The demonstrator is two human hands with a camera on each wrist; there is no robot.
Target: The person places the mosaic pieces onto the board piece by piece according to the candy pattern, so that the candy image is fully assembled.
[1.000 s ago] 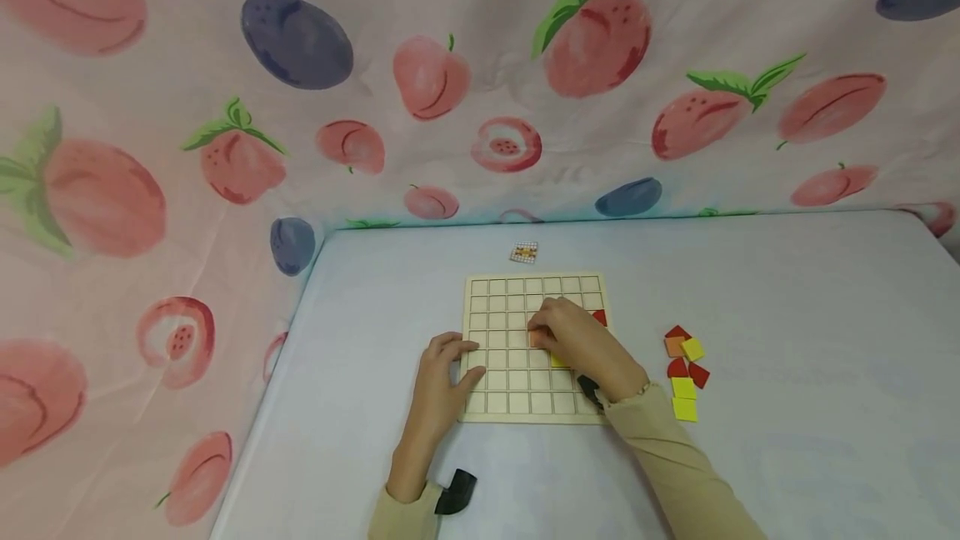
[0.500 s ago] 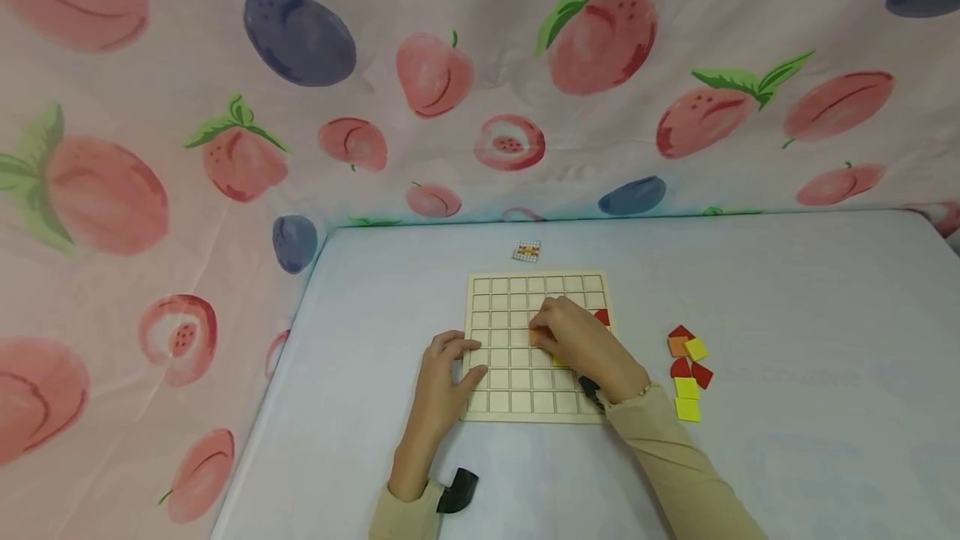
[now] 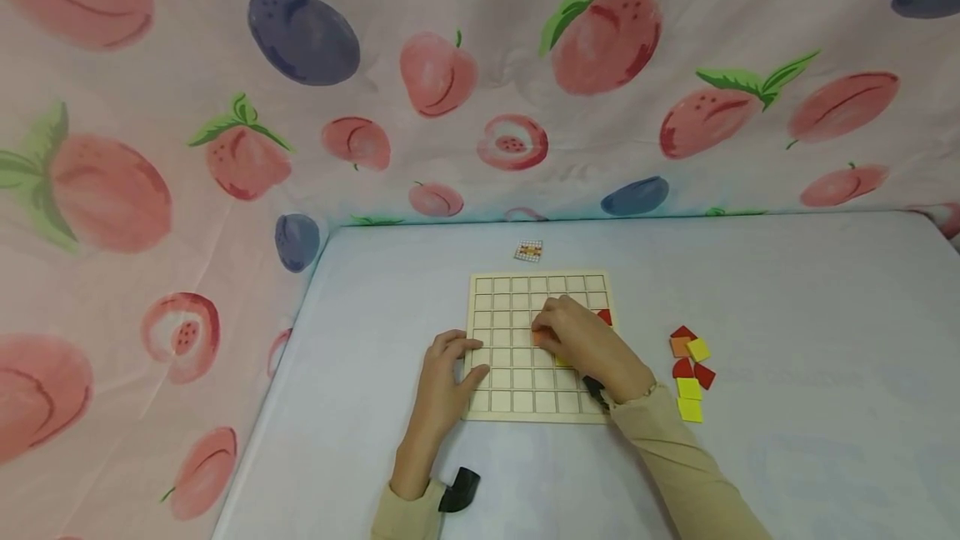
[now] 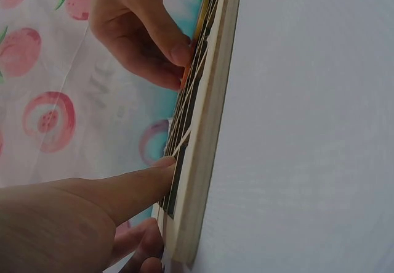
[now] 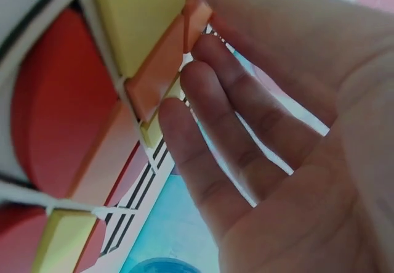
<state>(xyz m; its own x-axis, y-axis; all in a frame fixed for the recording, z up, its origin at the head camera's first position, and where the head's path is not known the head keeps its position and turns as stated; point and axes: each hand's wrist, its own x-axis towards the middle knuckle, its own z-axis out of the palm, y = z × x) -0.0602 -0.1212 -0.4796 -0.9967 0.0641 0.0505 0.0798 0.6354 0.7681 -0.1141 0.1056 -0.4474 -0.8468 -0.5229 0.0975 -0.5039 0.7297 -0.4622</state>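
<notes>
A pale wooden grid board (image 3: 501, 402) lies on the table. My left hand (image 3: 441, 382) rests at its left edge, the thumb touching the grid in the left wrist view. Over the board, my right hand (image 3: 588, 347) pinches a small orange tile (image 3: 537, 339) against the grid with thumb and index finger; the hand partly hides the tile. Its other fingers hang spread, as the right wrist view shows. Near that hand, the right wrist view has a rounded red tile (image 5: 64, 100), a yellow tile (image 5: 138, 26) and another orange tile (image 5: 154, 69) set in the grid.
Right of the board lie loose tiles: red ones (image 3: 704, 376), an orange one (image 3: 678, 347) and yellow ones (image 3: 689, 410). A small patterned card (image 3: 528, 251) lies behind the board. Fruit-print cloth (image 3: 480, 73) hangs at the back and left of the white table (image 3: 817, 340).
The head view has shifted slightly. Both hands keep almost the same places on the board, the right still at the orange tile.
</notes>
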